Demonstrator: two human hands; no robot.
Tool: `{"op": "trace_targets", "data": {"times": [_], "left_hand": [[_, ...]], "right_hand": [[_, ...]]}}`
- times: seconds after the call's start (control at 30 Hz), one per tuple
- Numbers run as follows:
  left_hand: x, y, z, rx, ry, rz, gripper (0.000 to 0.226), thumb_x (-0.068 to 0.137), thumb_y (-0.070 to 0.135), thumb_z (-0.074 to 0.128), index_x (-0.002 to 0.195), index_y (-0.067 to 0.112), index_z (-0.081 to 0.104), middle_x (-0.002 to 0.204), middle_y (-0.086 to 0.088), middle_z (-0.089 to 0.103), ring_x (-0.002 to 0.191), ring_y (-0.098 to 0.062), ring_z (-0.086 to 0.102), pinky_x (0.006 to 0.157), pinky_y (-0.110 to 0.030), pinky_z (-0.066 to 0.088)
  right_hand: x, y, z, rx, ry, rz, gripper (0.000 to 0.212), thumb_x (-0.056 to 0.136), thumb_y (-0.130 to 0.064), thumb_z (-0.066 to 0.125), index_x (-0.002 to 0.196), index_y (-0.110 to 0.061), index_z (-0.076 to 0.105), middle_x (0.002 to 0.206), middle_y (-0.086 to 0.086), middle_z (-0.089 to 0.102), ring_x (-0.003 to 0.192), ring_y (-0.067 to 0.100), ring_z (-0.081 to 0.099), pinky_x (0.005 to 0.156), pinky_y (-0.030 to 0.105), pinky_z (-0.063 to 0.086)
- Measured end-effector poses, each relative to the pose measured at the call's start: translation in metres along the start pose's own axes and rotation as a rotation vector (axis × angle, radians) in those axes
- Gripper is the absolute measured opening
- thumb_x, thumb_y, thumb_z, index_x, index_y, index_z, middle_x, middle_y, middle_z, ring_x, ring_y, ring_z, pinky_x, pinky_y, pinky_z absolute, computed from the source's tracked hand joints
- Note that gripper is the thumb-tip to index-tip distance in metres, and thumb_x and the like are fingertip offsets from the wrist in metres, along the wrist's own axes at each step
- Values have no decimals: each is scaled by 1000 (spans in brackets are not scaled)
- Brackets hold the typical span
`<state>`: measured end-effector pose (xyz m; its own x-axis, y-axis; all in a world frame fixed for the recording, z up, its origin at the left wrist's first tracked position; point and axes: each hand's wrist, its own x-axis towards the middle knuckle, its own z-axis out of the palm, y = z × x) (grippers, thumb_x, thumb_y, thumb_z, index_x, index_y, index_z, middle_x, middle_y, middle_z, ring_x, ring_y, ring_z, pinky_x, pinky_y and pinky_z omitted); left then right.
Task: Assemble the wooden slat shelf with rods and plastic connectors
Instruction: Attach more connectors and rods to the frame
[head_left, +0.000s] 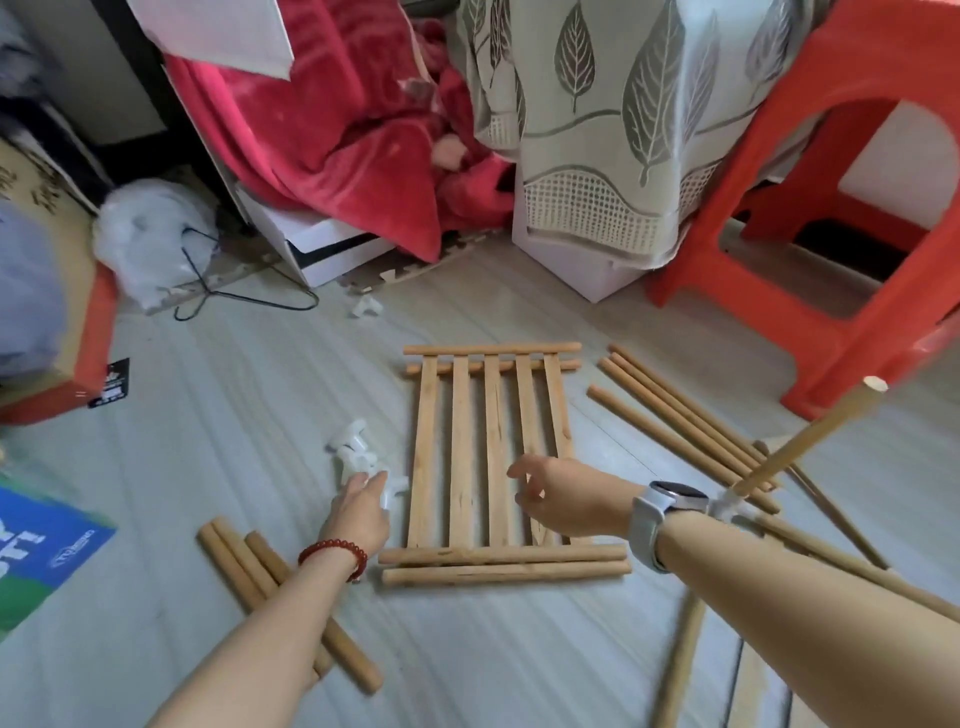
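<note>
A wooden slat panel (493, 457) lies flat on the floor in the middle, several slats running between rods at its far and near ends. My left hand (361, 506) reaches into a small pile of white plastic connectors (358, 452) just left of the panel, its fingers closing on one of them. My right hand (556, 493) hovers over the panel's near right part with fingers loosely spread, holding nothing. Three short rods (280, 592) lie under my left forearm. Several long rods (680, 421) lie to the right. A partly joined rod frame with a white connector (735, 506) stands at the right.
A red plastic stool (852, 218) stands at the right back. A leaf-patterned cloth (613, 130) and a red blanket (337, 130) hang behind. A wire hanger (244, 293), a plastic bag (150, 234) and a stray connector (366, 306) lie at the left back. A blue-green box (41, 551) sits at the left edge.
</note>
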<state>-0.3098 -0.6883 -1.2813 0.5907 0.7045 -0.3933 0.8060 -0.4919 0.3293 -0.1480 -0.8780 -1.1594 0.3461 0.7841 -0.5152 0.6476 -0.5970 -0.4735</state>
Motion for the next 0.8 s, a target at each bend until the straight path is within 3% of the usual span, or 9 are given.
{"op": "trace_targets", "data": {"times": [0.07,0.1,0.2,0.27,0.4,0.5,0.57,0.7,0.8], "left_hand": [[30,-5,16,134,-19,34,65,92,3,37,148,31,20,157,4,6,137,-27,25,105,-37,37],[38,-7,18,203,-20,48,63,91,3,36,147,31,24,155,4,9,137,-27,24,104,-38,38],[59,-14,32,266,88,83,40,93,4,40,127,19,52,134,-3,39,122,-26,39,92,-38,45],[64,-14,44,162,147,84,28,92,6,47,116,11,61,122,-8,48,110,-29,49,86,-40,46],[47,4,38,-148,264,27,21,90,10,56,110,6,62,118,-15,53,99,-36,56,83,-40,45],[27,34,14,-317,353,132,18,85,8,64,103,4,63,104,-12,59,85,-26,56,76,-27,37],[7,62,-7,-432,366,218,16,84,10,66,100,9,64,96,-3,59,82,-16,54,74,-18,33],[-31,123,-33,-621,308,417,18,82,14,70,93,23,59,95,6,63,92,-12,59,78,-26,49],[-57,171,-43,-630,309,583,23,81,12,71,91,25,55,93,9,58,89,-11,58,75,-24,50]], "right_hand": [[22,11,5,4,-11,29,39,99,-24,38,138,-17,39,124,8,58,105,22,58,91,35,48],[28,15,7,10,-11,30,39,99,-24,38,138,-17,40,125,8,58,106,22,57,92,34,48],[40,27,17,-3,-28,43,38,99,-22,37,136,-15,42,125,9,57,105,23,57,90,33,48],[43,37,22,-16,-46,65,35,99,-18,36,132,-10,46,121,12,60,102,26,60,90,37,49],[36,44,26,12,3,91,34,98,-17,37,129,-12,50,117,10,63,97,26,63,87,35,50],[27,42,25,88,82,93,31,98,-19,39,122,-12,56,112,10,65,95,26,64,84,34,51],[18,37,19,222,170,90,29,98,-23,40,118,-11,58,105,10,67,90,24,64,83,35,52],[-5,20,-5,785,251,113,35,98,-36,41,119,-11,54,89,4,61,74,14,58,71,29,52],[-31,22,-35,936,330,122,36,97,-41,43,113,-12,57,81,3,59,65,12,55,58,20,45]]}}
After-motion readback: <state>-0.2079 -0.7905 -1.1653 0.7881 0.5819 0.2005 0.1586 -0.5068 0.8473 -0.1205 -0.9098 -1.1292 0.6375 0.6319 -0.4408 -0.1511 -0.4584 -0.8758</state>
